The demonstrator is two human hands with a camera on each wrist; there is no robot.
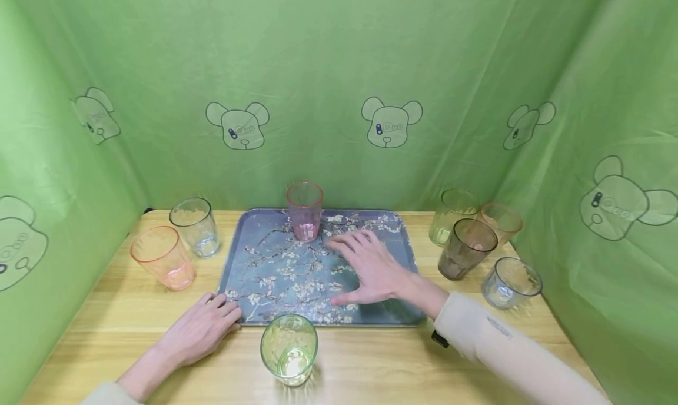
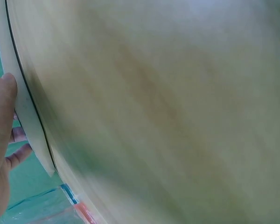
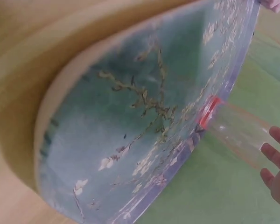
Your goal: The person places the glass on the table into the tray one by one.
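A blue tray with a blossom-branch print lies on the table. My left hand grips its front left corner, thumb on the rim's outer side and fingers bent over it. Over the tray's right half, my right hand is open, fingers and thumb spread, holding nothing. Just beyond its fingertips, a pink tumbler stands upright at the tray's back middle. In the right wrist view this pink tumbler shows close to the spread fingers. A green tumbler stands in front of the tray.
Left of the tray stand an orange tumbler and a clear dark-rimmed one. To the right are a pale green tumbler, a brown tumbler, an orange-rimmed tumbler and a bluish tumbler. Green curtain surrounds the table.
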